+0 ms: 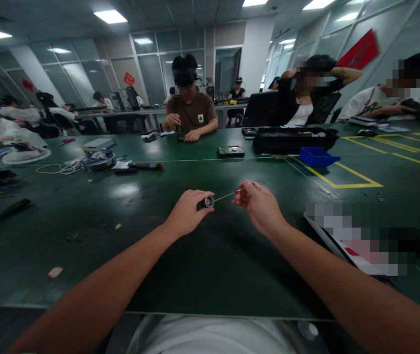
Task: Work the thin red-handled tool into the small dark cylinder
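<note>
My left hand (188, 212) is closed around a small dark cylindrical part (208, 201), whose round silvery end faces me. Between the fingers of my right hand (257, 202) is a thin screwdriver (225, 197) with a reddish handle, mostly covered by the fingers. Its slender metal shaft points left, and the tip meets the rim of the cylinder; whether it goes inside I cannot tell. Both hands are held above the green table (202, 260), a little apart from each other.
Across the table a person in a brown shirt (191, 110) works. Ahead lie a metal-cased device (231, 151), a long black tray (294, 140) and a blue bin (317, 156). A dark-handled tool (147, 166) and cables (60, 168) lie left; a blurred-out sheet (353, 241) lies right.
</note>
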`<action>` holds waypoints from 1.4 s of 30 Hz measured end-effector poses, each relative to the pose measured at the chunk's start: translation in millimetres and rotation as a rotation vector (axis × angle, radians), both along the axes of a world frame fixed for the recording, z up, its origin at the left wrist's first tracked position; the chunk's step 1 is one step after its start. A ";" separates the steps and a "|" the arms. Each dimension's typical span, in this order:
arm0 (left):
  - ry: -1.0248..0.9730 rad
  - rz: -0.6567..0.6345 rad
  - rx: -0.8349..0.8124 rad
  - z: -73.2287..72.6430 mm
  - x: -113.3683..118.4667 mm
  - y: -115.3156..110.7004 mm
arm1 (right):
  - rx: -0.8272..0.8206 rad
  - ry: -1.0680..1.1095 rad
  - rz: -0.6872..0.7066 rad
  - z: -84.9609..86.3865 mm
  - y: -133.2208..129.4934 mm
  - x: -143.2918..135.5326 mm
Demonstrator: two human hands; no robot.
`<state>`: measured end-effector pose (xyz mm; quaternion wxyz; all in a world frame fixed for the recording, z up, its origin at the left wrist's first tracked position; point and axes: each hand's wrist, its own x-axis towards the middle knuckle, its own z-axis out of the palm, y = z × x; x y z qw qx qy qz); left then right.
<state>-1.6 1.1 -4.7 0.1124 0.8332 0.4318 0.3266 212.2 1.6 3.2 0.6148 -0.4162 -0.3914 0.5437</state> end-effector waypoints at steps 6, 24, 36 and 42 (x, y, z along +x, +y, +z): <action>0.009 0.014 -0.019 1.8 0.5 -1.7 | 0.223 -0.291 -0.067 -1.1 -3.5 -2.6; 0.053 0.008 -0.043 -0.9 -1.9 0.8 | 0.511 -0.913 -0.060 14.2 -23.9 0.5; 0.043 0.049 -0.069 2.5 -2.7 0.3 | 0.447 -0.976 -0.020 11.1 -21.2 0.5; 0.039 0.057 -0.068 3.3 -2.7 -0.8 | 0.414 -0.975 0.010 12.9 -22.8 -0.6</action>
